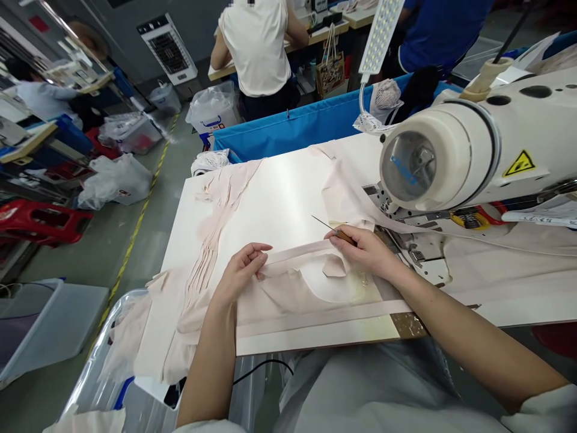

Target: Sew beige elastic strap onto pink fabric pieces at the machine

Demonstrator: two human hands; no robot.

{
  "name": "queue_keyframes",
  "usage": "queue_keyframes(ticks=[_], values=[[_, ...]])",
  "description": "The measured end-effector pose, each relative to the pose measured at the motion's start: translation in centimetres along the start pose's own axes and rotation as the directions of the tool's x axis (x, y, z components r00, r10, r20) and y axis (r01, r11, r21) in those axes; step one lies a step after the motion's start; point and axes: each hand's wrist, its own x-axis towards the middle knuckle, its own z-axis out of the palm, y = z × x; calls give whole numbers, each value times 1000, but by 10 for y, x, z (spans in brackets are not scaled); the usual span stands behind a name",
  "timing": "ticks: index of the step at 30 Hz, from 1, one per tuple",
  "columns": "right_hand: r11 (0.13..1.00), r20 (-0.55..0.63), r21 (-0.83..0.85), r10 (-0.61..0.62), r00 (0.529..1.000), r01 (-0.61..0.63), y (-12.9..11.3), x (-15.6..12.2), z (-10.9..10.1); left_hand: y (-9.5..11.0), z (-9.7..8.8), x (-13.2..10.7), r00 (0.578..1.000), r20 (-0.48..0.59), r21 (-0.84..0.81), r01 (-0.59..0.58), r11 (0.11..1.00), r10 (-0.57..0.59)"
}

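Observation:
My left hand pinches the upper edge of a pale pink fabric piece, thumb against fingers. The fabric lies on the white work table, with a folded band along its top edge running toward my right hand. That hand is closed around the brown handle of an awl, whose thin metal spike points up and left above the table. Below the right hand, the fabric has a curved opening where the white tabletop shows. Just right of that hand sits the sewing machine, a long fabric strip passing beneath its head.
Gathered pink fabric drapes over the table's left side into a clear plastic bin. A lit LED lamp rises behind the table. A blue cloth trough borders the far edge. Other people sit beyond it.

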Motion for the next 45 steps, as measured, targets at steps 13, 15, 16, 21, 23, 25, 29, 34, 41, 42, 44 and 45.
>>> queue_keyframes(ticks=[13,15,16,21,23,25,29,34,41,42,44,45], values=[[1000,-3,-17,24,1000,-24,4,1,1,-3,-1,0,1000,3,-10,8,1000,-8],[1000,-19,-25,18,1000,-19,3,1,1,-2,-1,0,1000,5,-7,3,1000,-3],[999,-26,-31,16,1000,-17,3,1,0,-2,-1,-1,1000,9,-10,2,1000,-2],[997,-69,-68,28,997,-33,2,0,-1,-1,-1,-1,998,65,-26,2,1000,-1],[995,-114,-97,17,993,-28,3,1,-1,0,-1,-2,996,91,-35,-11,999,14],[988,-173,-156,-16,985,-11,5,2,-1,2,0,-4,992,123,-58,-31,998,38],[948,-318,-317,-107,942,1,13,7,0,6,-1,-11,972,226,-143,-33,989,65],[866,-376,-488,-96,922,-108,27,12,-3,5,-10,-17,965,246,-263,-20,965,87],[811,-404,-583,-331,853,38,21,4,-1,3,6,-13,981,112,-361,-107,926,156],[814,-385,-570,-382,840,109,18,2,2,4,10,-12,975,104,-392,-143,909,198],[823,-324,-511,-451,832,247,13,-3,8,4,16,-10,955,106,-450,-203,870,277],[830,-288,-470,-466,836,301,11,-4,11,4,18,-10,946,110,-472,-219,854,303]])
